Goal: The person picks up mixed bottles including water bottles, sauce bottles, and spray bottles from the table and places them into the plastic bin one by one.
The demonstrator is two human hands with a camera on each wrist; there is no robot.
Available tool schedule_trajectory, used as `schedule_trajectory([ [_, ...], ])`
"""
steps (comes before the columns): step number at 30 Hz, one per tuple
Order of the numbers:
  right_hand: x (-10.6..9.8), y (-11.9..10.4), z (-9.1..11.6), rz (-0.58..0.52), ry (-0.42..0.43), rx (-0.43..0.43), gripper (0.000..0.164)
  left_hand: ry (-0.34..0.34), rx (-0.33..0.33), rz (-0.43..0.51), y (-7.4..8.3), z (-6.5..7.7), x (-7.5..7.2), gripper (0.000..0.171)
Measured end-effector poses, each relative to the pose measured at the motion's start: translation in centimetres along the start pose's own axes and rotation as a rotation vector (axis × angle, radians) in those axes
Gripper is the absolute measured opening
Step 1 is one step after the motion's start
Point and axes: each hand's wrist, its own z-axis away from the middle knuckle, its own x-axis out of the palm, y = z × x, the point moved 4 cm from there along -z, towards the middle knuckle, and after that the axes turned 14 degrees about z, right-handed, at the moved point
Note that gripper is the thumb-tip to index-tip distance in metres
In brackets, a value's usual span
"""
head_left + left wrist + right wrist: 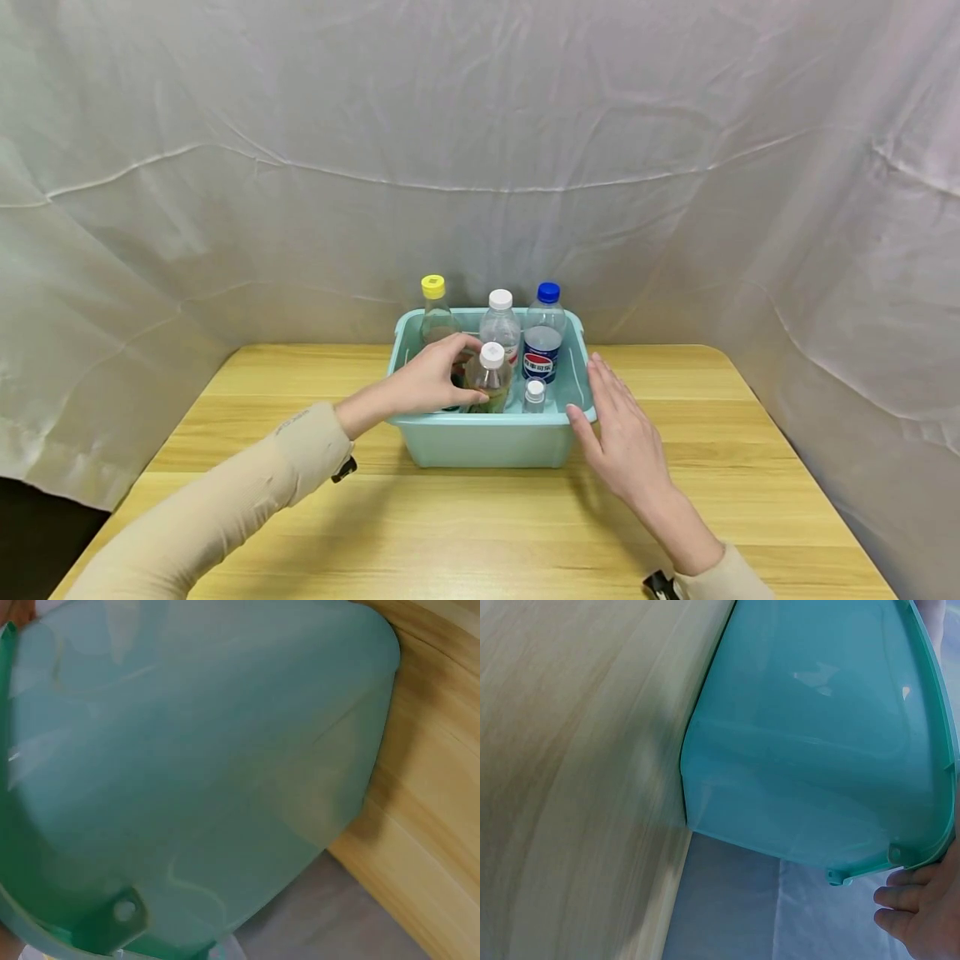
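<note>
A light teal plastic bin (480,442) stands on the table with several bottles in it. My left hand (433,375) reaches over its left side, thumb and fingers curled round a clear bottle with a white cap (491,379) near the front; the far fingers are partly hidden. My right hand (626,433), fingers straight, rests against the bin's right rim. In the right wrist view, fingertips (900,900) show beside the bin's rim. Behind stand a yellow-capped bottle (435,312), another white-capped bottle (500,325) and a blue-capped cola bottle (543,342).
A small white-capped bottle (534,396) sits at the bin's front right. The wooden table (480,533) extends around the bin. Grey cloth (480,167) hangs behind the table and along both sides.
</note>
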Motion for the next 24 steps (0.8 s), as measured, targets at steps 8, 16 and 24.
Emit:
schedule_trajectory([
  [8,0.00,-0.01,0.14,0.002,-0.004,0.006,0.068,-0.051,-0.035,-0.055,-0.40,-0.35,0.10,0.066],
  [16,-0.08,0.07,0.19,0.002,0.001,0.001,0.068,-0.080,-0.040,-0.075,-0.48,-0.55,0.24,0.065],
  [24,-0.21,0.13,0.37,0.003,-0.005,0.003,0.068,-0.094,-0.048,-0.055,-0.66,-0.49,0.46,0.066],
])
